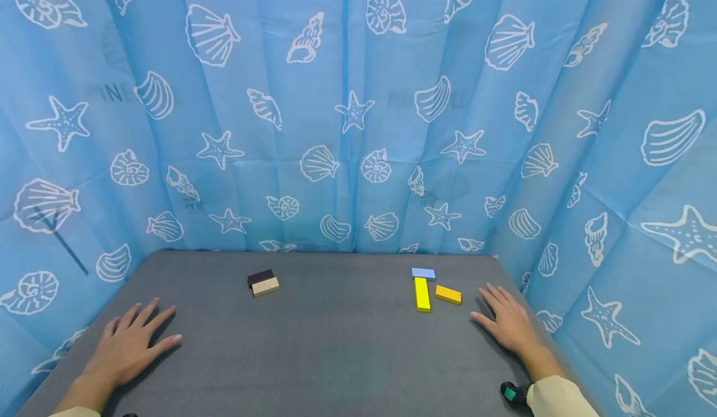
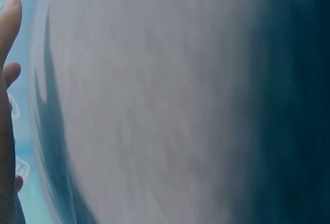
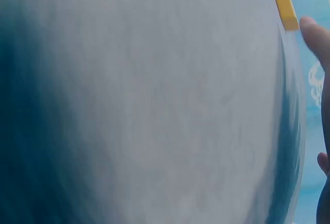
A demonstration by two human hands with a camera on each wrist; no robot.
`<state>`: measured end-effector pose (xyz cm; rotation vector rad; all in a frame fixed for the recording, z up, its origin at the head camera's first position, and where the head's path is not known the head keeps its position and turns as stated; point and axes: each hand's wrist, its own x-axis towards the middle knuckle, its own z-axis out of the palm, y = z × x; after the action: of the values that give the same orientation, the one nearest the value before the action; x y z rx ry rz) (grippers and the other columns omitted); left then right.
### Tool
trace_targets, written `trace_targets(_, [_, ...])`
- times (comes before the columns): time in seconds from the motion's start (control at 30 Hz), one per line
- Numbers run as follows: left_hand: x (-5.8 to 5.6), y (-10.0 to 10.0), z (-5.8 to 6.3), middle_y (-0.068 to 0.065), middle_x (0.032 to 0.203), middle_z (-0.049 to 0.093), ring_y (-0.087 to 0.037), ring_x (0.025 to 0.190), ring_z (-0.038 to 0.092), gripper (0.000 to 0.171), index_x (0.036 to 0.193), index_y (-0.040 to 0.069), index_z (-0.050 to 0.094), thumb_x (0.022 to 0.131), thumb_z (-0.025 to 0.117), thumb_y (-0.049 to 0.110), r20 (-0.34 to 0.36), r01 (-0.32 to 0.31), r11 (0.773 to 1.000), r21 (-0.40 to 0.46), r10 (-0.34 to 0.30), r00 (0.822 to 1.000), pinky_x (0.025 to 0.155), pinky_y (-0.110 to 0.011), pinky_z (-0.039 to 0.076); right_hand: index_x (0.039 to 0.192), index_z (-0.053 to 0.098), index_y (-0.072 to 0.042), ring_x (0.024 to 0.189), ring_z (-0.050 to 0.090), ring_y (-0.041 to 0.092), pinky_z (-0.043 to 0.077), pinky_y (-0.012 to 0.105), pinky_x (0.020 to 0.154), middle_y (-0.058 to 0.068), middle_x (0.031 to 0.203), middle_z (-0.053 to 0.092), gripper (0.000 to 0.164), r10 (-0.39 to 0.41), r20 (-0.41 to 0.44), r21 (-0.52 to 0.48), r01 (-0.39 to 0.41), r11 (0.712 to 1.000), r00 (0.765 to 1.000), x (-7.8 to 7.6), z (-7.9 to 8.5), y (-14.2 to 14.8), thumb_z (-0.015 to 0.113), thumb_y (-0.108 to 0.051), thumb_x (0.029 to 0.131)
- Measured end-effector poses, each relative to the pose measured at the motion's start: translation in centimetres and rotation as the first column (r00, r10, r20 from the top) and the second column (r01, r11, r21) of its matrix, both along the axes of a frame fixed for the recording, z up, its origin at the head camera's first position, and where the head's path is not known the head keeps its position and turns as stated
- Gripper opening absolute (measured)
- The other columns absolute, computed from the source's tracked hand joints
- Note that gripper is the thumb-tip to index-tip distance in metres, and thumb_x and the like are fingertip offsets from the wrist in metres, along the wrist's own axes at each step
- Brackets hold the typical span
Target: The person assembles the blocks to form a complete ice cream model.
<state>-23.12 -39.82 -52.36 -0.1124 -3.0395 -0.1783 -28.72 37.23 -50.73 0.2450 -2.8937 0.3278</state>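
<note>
Fingers spread, my left hand (image 1: 127, 345) is at the left side of the grey table and holds nothing. My right hand (image 1: 508, 320), also spread and holding nothing, is at the right side. Nearest to it lies an orange block (image 1: 448, 294), a little left of the thumb. Beside that, a longer yellow block (image 1: 422, 294) points away from me, its far end by a light blue block (image 1: 423, 274). Toward the left, a beige block (image 1: 266, 287) lies against a black block (image 1: 260, 277). The right wrist view shows the orange block (image 3: 284, 4) near the thumb.
A grey cloth-like surface covers the table (image 1: 336, 355). Blue curtains (image 1: 347, 62) with white seashell and starfish prints hang behind it and along both sides. A black strap with a green patch (image 1: 511, 393) sits at my right wrist.
</note>
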Motion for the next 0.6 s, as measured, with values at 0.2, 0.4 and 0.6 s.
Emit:
trace_targets(0.2, [-0.3, 2.0, 0.5, -0.032, 0.141, 0.040, -0.057, 0.122, 0.034, 0.085, 0.135, 0.003, 0.054, 0.088, 0.044, 0.073, -0.038, 0.014, 1.000, 0.026, -0.013, 0.999, 0.091, -0.075, 0.022, 0.139, 0.050, -0.001, 0.133, 0.032, 0.048, 0.025, 0.072, 0.099, 0.026, 0.144, 0.043, 0.066, 0.036, -0.038, -0.019, -0.037, 0.999, 0.999, -0.4, 0.0, -1.5, 0.068, -0.041, 0.089])
trace_targets(0.4, [-1.0, 4.3, 1.0, -0.028, 0.129, 0.054, -0.051, 0.114, 0.047, 0.067, 0.128, 0.002, 0.061, 0.095, 0.048, 0.059, -0.107, 0.027, 0.998, 0.062, -0.020, 0.994, 0.090, -0.070, 0.031, 0.136, 0.054, -0.003, 0.132, 0.034, 0.046, 0.026, 0.071, 0.099, 0.023, 0.142, 0.046, 0.061, 0.060, -0.048, -0.046, -0.062, 0.997, 0.997, -0.9, -0.2, -3.0, 0.069, -0.039, 0.089])
trace_targets(0.6, [-2.1, 6.3, 1.1, -0.022, 0.122, 0.062, -0.048, 0.111, 0.052, 0.049, 0.121, 0.004, 0.066, 0.094, 0.060, 0.044, -0.160, 0.061, 0.995, 0.080, -0.048, 0.986, 0.089, -0.068, 0.035, 0.135, 0.056, -0.005, 0.133, 0.035, 0.044, 0.026, 0.072, 0.099, 0.020, 0.142, 0.048, 0.058, 0.088, -0.047, -0.072, -0.091, 0.993, 0.995, -1.5, -0.1, -4.5, 0.068, -0.039, 0.090])
